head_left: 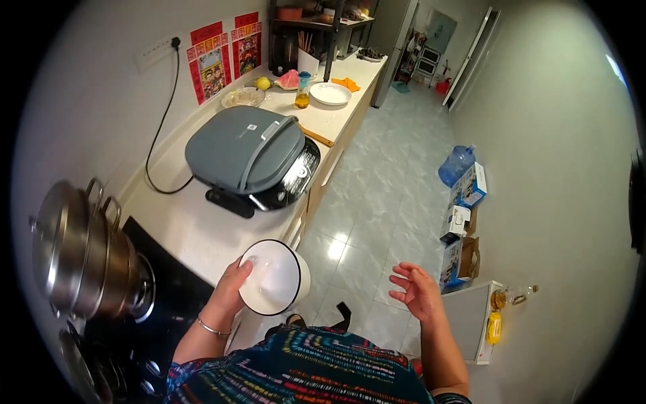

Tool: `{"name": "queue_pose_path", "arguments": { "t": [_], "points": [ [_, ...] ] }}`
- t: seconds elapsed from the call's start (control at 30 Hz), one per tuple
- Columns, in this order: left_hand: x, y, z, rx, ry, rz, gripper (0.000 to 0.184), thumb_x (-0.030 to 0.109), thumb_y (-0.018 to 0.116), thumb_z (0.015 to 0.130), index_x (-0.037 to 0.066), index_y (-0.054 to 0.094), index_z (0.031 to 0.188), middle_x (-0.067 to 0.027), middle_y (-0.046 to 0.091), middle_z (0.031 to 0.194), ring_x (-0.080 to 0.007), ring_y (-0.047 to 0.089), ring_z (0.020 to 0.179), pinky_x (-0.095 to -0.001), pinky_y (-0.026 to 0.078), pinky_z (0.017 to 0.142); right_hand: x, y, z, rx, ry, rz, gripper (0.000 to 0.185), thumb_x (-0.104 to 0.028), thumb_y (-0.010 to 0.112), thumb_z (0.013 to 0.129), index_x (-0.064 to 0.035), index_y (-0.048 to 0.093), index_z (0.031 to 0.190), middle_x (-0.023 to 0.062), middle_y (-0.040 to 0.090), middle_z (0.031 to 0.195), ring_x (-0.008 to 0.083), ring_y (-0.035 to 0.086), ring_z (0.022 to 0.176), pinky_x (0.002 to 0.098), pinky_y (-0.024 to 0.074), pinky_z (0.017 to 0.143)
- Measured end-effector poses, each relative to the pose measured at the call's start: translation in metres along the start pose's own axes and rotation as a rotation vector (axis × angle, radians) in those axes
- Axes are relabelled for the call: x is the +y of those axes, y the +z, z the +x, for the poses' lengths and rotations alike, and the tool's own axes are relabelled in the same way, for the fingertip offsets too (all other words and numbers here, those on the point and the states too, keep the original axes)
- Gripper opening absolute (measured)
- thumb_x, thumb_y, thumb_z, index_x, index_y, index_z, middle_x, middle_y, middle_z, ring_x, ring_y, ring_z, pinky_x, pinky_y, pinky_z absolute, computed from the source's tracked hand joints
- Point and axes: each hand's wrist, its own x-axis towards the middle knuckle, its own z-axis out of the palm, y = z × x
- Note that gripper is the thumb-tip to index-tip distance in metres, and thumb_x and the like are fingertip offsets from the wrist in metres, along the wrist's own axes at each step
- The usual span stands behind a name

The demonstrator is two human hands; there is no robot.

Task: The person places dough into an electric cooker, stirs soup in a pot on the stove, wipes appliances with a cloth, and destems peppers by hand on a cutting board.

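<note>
My left hand, with a bracelet at the wrist, grips the edge of a deep white bowl with a black rim. The bowl is tilted so its inside faces me, with what looks like a little clear liquid or a shine inside. My right hand is in the air to the right over the floor, fingers apart and holding nothing. Beyond the bowl, a grey electric griddle with its lid down sits on the counter.
At left, a steel steamer pot stands on a black stove. Further along the counter are a white plate, an oil bottle and a watermelon piece. Boxes and a water jug line the right wall.
</note>
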Motion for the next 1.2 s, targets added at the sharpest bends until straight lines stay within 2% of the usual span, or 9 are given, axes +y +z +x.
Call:
{"name": "queue_pose_path", "arguments": {
  "t": [0.37,0.5,0.63,0.77,0.83,0.93,0.97,1.0,1.2],
  "points": [
    [0.051,0.007,0.096,0.463,0.269,-0.105,0.048,0.032,0.042,0.088,-0.003,0.041,0.121,-0.0174,0.05,0.117,-0.0288,0.049,0.107,-0.0385,0.039,0.092,-0.074,-0.087,0.226,0.097,0.048,-0.089,0.03,-0.029,0.057,0.082,-0.0123,0.051,0.106,0.005,0.057,0.103,0.019,0.057,0.088,0.038,0.0471,0.071],
    [0.056,0.047,0.138,0.88,0.52,-0.112,0.046,0.035,0.036,0.091,-0.003,0.047,0.114,-0.0144,0.059,0.1,-0.0246,0.059,0.085,-0.0357,0.049,0.074,-0.144,-0.089,0.41,-0.033,0.024,-0.174,0.029,-0.029,0.057,0.082,-0.0126,0.051,0.106,0.004,0.056,0.102,0.0171,0.055,0.087,0.0355,0.0459,0.072],
    [0.052,0.065,0.149,1.273,0.641,0.813,0.039,0.009,0.058,0.075,-0.001,0.048,0.112,-0.0112,0.059,0.098,-0.0171,0.058,0.087,-0.0267,0.046,0.075,-0.191,-0.051,0.58,-0.052,0.056,-0.256,0.029,-0.03,0.059,0.08,-0.0109,0.054,0.102,0.0031,0.055,0.098,0.0159,0.053,0.084,0.0329,0.0448,0.07],
    [0.04,0.086,0.16,1.454,0.795,0.483,0.043,0.003,0.065,0.064,-0.001,0.052,0.105,-0.0124,0.059,0.098,-0.021,0.058,0.087,-0.0285,0.047,0.075,-0.205,-0.017,0.73,-0.083,0.078,-0.203,0.021,-0.027,0.058,0.081,-0.0096,0.055,0.092,0.0011,0.055,0.079,0.0129,0.053,0.07,0.0308,0.0447,0.066],
    [0.032,0.083,0.163,1.498,0.621,0.867,0.036,0.018,0.048,0.081,0.002,0.047,0.113,-0.0101,0.058,0.102,-0.0199,0.058,0.088,-0.0292,0.047,0.076,-0.192,-0.035,0.815,-0.251,0.098,-0.15,0.015,-0.024,0.056,0.082,-0.0091,0.054,0.084,0.0,0.052,0.069,0.0106,0.05,0.06,0.0252,0.0442,0.058],
    [0.051,0.151,0.206,1.269,0.893,-0.29,0.029,0.024,0.051,0.083,0.007,0.053,0.106,-0.0043,0.061,0.089,-0.0166,0.059,0.074,-0.0273,0.049,0.062,-0.188,-0.034,0.881,-0.277,0.064,-0.226,0.019,-0.026,0.055,0.084,-0.0081,0.053,0.089,0.0036,0.055,0.072,0.0133,0.052,0.061,0.0273,0.0454,0.053],
    [0.057,0.159,0.22,1.433,0.87,-0.301,0.031,0.032,0.044,0.087,0.009,0.053,0.105,-0.0034,0.061,0.089,-0.0148,0.059,0.072,-0.0263,0.05,0.06,-0.192,-0.039,0.91,-0.175,0.221,-0.311,0.021,-0.026,0.056,0.083,-0.0087,0.052,0.095,0.0025,0.056,0.077,0.0128,0.053,0.065,0.0278,0.0458,0.056],
    [0.053,0.163,0.218,1.452,0.844,-0.272,0.03,0.03,0.046,0.086,0.009,0.053,0.106,-0.0034,0.061,0.09,-0.0155,0.059,0.073,-0.0265,0.05,0.059,-0.194,-0.053,0.924,-0.732,0.204,-0.183,0.027,-0.026,0.057,0.083,-0.0084,0.052,0.102,0.0002,0.056,0.079,0.0124,0.054,0.071,0.0264,0.0457,0.062],
    [0.022,0.173,0.19,1.605,0.765,-0.431,0.046,0.046,0.05,0.08,0.009,0.051,0.107,-0.007,0.06,0.085,-0.024,0.057,0.069,-0.0295,0.041,0.048,-0.206,-0.065,1.041,-0.281,0.222,-0.635,0.042,-0.025,0.053,0.084,-0.0023,0.045,0.119,0.0109,0.054,0.113,0.0216,0.053,0.1,0.0363,0.0446,0.086]
  ]
}}
